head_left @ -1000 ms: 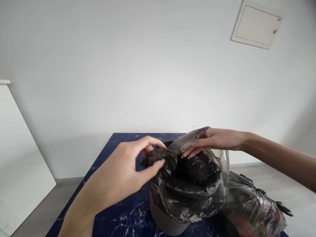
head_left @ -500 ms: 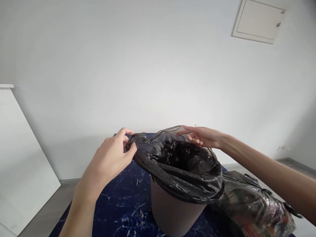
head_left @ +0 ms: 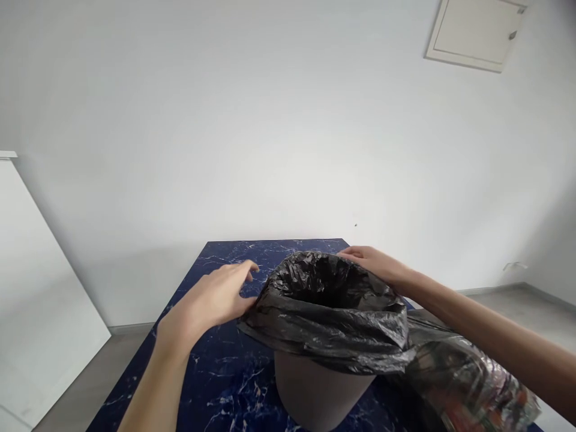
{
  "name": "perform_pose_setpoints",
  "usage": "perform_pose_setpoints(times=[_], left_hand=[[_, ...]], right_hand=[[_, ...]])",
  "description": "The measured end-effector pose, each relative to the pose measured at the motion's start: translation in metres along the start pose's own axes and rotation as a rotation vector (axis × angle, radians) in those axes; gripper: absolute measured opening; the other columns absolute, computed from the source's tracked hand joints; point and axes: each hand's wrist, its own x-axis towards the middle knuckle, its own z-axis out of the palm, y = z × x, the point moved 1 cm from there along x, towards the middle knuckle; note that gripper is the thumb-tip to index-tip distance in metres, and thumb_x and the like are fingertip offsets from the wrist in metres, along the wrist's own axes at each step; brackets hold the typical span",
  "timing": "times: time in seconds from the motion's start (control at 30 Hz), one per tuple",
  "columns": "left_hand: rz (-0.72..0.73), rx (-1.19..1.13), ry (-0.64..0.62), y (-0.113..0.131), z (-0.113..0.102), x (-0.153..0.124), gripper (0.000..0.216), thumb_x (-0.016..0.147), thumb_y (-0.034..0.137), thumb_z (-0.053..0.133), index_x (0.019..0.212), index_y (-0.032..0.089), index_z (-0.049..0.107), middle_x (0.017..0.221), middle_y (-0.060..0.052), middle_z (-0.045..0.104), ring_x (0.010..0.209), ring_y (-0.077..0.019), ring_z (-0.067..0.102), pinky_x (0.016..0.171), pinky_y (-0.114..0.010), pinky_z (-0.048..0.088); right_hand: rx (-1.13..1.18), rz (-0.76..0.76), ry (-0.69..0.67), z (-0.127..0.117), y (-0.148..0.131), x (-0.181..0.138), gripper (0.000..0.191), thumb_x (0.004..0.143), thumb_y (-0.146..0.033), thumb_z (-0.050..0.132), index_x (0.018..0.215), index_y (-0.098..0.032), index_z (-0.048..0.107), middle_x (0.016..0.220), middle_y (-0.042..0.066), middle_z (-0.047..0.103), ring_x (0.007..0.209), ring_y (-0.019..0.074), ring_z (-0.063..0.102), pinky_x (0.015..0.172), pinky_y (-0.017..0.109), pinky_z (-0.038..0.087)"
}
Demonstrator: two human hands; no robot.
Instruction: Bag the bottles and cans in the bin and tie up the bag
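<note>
A grey round bin (head_left: 310, 393) stands on a dark blue marbled table (head_left: 225, 372). A black plastic liner bag (head_left: 333, 318) is spread over the bin's rim, its mouth open upward. My left hand (head_left: 216, 297) grips the bag's left edge beside the rim, thumb under the plastic. Across the bin, my right hand (head_left: 375, 264) presses on the far right edge of the bag, fingers curled over it.
A tied, filled black rubbish bag (head_left: 468, 384) lies on the table right of the bin. A white board (head_left: 40, 312) leans at the left. A white wall is behind, with an access panel (head_left: 477, 33) at the upper right.
Both hands have pulled the bag's mouth outward and down over the bin's rim. The bag was bunched inside the bin before; now it is stretched open.
</note>
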Motion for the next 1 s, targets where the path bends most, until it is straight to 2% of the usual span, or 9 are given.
perform_pose_setpoints(times=[0.1,0.17,0.27,0.4,0.5,0.63,0.83,0.93,1.0], left_hand=[[0.076,-0.081,0.219,0.014,-0.012,-0.008,0.053,0.104,0.057,0.051,0.150,0.033,0.060,0.157,-0.010,0.061,0.139,-0.0388,0.061,0.107,-0.049,0.053],[0.152,-0.154,0.284,0.027,-0.018,-0.013,0.049,0.108,0.060,0.045,0.150,0.038,0.059,0.159,-0.005,0.060,0.143,-0.0348,0.059,0.113,-0.049,0.052],[0.259,-0.220,0.230,0.045,-0.017,-0.016,0.054,0.106,0.066,0.050,0.156,0.045,0.049,0.169,0.003,0.048,0.153,-0.0321,0.049,0.120,-0.050,0.049],[0.300,-0.252,0.004,0.052,-0.005,-0.007,0.090,0.095,0.075,0.064,0.170,0.045,0.024,0.181,0.001,0.022,0.163,-0.0394,0.031,0.124,-0.058,0.046],[0.414,-0.336,-0.185,0.049,0.001,0.000,0.124,0.077,0.076,0.084,0.172,0.047,0.009,0.183,-0.001,0.016,0.163,-0.0441,0.030,0.122,-0.062,0.047],[0.514,-0.417,-0.225,0.046,0.002,0.003,0.150,0.061,0.064,0.099,0.172,0.048,0.001,0.184,-0.004,0.007,0.164,-0.0474,0.022,0.124,-0.064,0.045],[0.491,-0.431,-0.201,0.040,0.011,0.016,0.159,0.059,0.059,0.102,0.171,0.048,-0.010,0.184,-0.006,-0.004,0.165,-0.0484,0.020,0.122,-0.063,0.047],[0.500,-0.460,-0.166,0.028,0.022,0.030,0.157,0.060,0.058,0.102,0.170,0.050,-0.009,0.183,-0.004,-0.012,0.166,-0.0487,0.010,0.124,-0.065,0.044],[0.489,-0.542,-0.181,0.018,0.032,0.040,0.158,0.062,0.054,0.102,0.168,0.053,-0.015,0.184,-0.004,-0.008,0.165,-0.0487,0.016,0.121,-0.065,0.048]], right_hand=[[-0.068,-0.195,0.262,-0.005,-0.008,-0.028,0.041,0.101,-0.058,0.064,0.124,-0.024,0.070,0.133,0.013,0.073,0.121,0.0303,0.070,0.111,0.050,0.055],[-0.133,-0.352,0.332,-0.002,-0.013,-0.055,0.048,0.103,-0.062,0.059,0.135,-0.027,0.067,0.143,0.013,0.069,0.129,0.0331,0.067,0.114,0.056,0.054],[-0.345,-0.657,0.258,0.011,-0.016,-0.099,0.048,0.108,-0.055,0.056,0.151,-0.036,0.058,0.160,0.007,0.057,0.146,0.0331,0.055,0.120,0.059,0.050],[-0.654,-0.890,0.199,0.030,-0.008,-0.138,0.061,0.110,-0.042,0.053,0.168,-0.037,0.036,0.172,0.003,0.041,0.158,0.0298,0.041,0.126,0.053,0.045],[-0.694,-0.928,0.282,0.038,0.005,-0.146,0.069,0.110,-0.043,0.053,0.172,-0.030,0.028,0.175,0.007,0.036,0.157,0.0296,0.043,0.124,0.047,0.048],[-0.659,-0.918,0.367,0.049,0.024,-0.143,0.075,0.107,-0.045,0.059,0.172,-0.024,0.027,0.175,0.011,0.032,0.160,0.0331,0.037,0.125,0.051,0.046],[-0.587,-0.986,0.484,0.065,0.036,-0.132,0.079,0.101,-0.047,0.071,0.166,-0.021,0.033,0.166,0.018,0.040,0.159,0.0371,0.034,0.130,0.064,0.034],[-0.578,-0.976,0.534,0.071,0.036,-0.122,0.076,0.097,-0.050,0.076,0.159,-0.021,0.040,0.156,0.018,0.046,0.153,0.0376,0.039,0.128,0.066,0.034],[-0.588,-0.964,0.562,0.074,0.037,-0.115,0.075,0.095,-0.051,0.077,0.155,-0.021,0.043,0.151,0.018,0.049,0.150,0.0382,0.041,0.127,0.067,0.034]])
